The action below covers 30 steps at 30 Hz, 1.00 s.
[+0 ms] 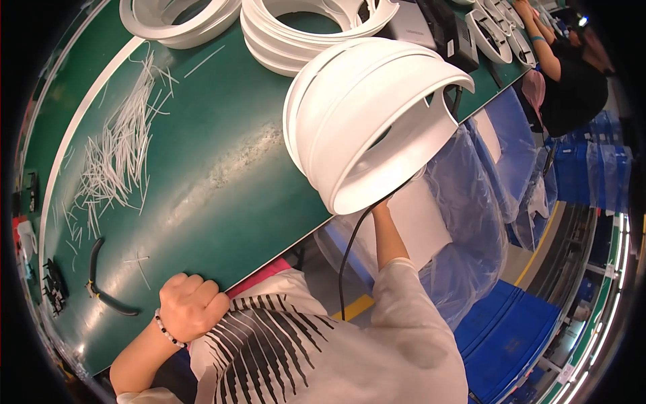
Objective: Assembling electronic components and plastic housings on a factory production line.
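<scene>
head view: my left hand [193, 308] is clenched into a fist at the near edge of the green table [222, 222], knuckles up, fingers curled under; whether anything sits inside it i cannot see. a beaded bracelet [168, 331] circles that wrist. my right hand [381, 204] is almost wholly hidden behind the lower rim of a big white shell [363, 101], so i cannot tell whether it is grasping the rim or only up against it. that shell, ribbed and curved like a wide collar, is tilted in front of me, over the right part of the table and reaching past its near edge. a thin black cord [345, 266] drops from near its lower rim toward my lap.

beyond the shell, two more white rings, a left ring [168, 34] and a middle ring [282, 50], lie along the far side, with a black box [459, 48] to their right. on my left, thin white strips [121, 151] are heaped loosely, and nearer me a pair of cutters [95, 293] lies with its dark handles spread, just beside two crossed strips [140, 261]. below the shell, past the table's edge, clear plastic [474, 229] bunches around a pale board [420, 225]; blue crates [508, 337] stand lower down. at the upper right, another person [572, 87] in a black top reaches toward small white oval shells [486, 37].
</scene>
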Tool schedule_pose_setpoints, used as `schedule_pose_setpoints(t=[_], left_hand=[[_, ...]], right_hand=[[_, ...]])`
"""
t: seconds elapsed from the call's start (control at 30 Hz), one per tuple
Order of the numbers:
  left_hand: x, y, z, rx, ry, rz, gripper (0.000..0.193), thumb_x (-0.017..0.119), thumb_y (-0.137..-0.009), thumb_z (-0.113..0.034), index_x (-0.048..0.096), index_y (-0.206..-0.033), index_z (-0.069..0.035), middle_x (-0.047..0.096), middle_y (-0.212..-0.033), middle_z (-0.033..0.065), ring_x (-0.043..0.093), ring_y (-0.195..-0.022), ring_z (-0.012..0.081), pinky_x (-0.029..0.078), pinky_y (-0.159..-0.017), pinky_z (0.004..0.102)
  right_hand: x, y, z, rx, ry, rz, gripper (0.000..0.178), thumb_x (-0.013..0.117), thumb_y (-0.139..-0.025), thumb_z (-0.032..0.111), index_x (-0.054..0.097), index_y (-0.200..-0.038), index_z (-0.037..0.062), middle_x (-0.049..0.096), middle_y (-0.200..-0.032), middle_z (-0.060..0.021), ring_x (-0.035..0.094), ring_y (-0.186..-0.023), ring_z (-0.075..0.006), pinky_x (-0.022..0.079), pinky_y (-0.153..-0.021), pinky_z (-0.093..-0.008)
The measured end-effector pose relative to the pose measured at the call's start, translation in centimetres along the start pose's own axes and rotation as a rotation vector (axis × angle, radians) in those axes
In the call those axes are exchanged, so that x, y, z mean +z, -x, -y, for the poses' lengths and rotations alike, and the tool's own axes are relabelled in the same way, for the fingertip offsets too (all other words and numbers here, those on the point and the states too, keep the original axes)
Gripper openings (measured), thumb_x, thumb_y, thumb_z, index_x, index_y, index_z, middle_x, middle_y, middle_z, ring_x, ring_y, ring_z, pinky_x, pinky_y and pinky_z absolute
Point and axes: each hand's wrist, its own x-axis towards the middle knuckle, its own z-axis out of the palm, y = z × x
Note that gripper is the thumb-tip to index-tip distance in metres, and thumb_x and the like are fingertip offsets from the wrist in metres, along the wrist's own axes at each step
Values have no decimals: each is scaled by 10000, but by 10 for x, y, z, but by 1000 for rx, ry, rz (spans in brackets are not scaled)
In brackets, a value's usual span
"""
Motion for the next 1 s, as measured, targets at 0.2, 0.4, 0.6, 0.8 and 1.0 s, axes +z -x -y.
schedule_pose_setpoints(t=[0.2, 0.4, 0.6, 0.8, 1.0], left_hand=[[-1, -7, 0, 40, 55, -9, 128, 498, -458, -174, 395, -514, -123, 309, -504, -3, 353, -446, 134, 245, -407, 270], [-2, 2, -1, -4, -18, 7, 144, 499, -435, -173, 384, -497, -113, 305, -499, 0, 344, -429, 140, 237, -397, 272], [-1, -4, -3, 22, 1, -8, 175, 525, -429, -124, 378, -521, -94, 306, -503, 17, 352, -428, 157, 255, -391, 285], [1, -7, -4, 21, -19, -31, 181, 529, -428, -122, 378, -524, -96, 321, -512, 25, 368, -439, 165, 266, -393, 292], [3, -3, -2, 25, -10, -47, 178, 539, -449, -109, 384, -536, -91, 337, -526, 34, 381, -455, 180, 284, -401, 302]], right_hand=[[34, -5, -103, 34, -201, 302, 611, 665, -651, 322, 495, -1146, 5, 482, -1192, -203, 430, -1133, -318, 349, -940, -327], [18, 7, -4, 27, -233, 638, 599, 665, -660, 334, 507, -1133, 3, 482, -1201, -188, 424, -1143, -304, 345, -944, -313], [14, 37, -1, 136, -95, 842, 380, 481, -740, 200, 557, -1024, -41, 545, -1065, -249, 525, -1012, -297, 388, -872, -338], [-15, 86, 30, 577, -867, 397, 241, 662, -717, 242, 549, -848, 74, 552, -783, -23, 526, -760, -114, 415, -693, -248], [-123, 100, 47, 560, -1403, 466, 443, 613, -781, 161, 433, -1175, 64, 542, -1074, -62, 538, -944, -189, 468, -771, -335]])
